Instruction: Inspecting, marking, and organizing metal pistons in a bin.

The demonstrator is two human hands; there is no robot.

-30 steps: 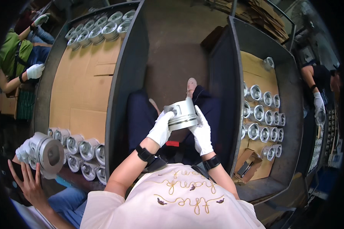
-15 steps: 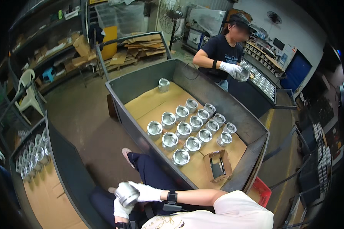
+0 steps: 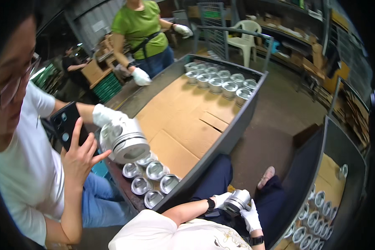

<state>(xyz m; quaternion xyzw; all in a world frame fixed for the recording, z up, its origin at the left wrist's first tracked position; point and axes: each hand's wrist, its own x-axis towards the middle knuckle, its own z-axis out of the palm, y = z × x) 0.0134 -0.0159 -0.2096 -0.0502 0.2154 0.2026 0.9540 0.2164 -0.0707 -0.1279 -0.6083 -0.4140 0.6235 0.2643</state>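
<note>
A silver engine piston (image 3: 237,201) with dark ring grooves is held low in front of my body. My left hand (image 3: 221,200), in a white glove, grips it from the left side. The gloved fingers of my right hand (image 3: 251,216) are closed on its right side. Part of each hand's grip is hidden by the piston. Both hands are above my lap, between two large metal carts and touching neither.
On my left, a metal cart (image 3: 237,122) lined with cardboard (image 3: 171,112) holds pistons at both ends. Beside it a person (image 3: 25,166) holds a phone (image 3: 71,125) and another piston (image 3: 127,139). A person in green (image 3: 141,29) stands beyond. Another cart (image 3: 324,146) with pistons is on my right.
My view has swung left, bringing the left cart and two nearby people into sight. The piston stays in both my hands.
</note>
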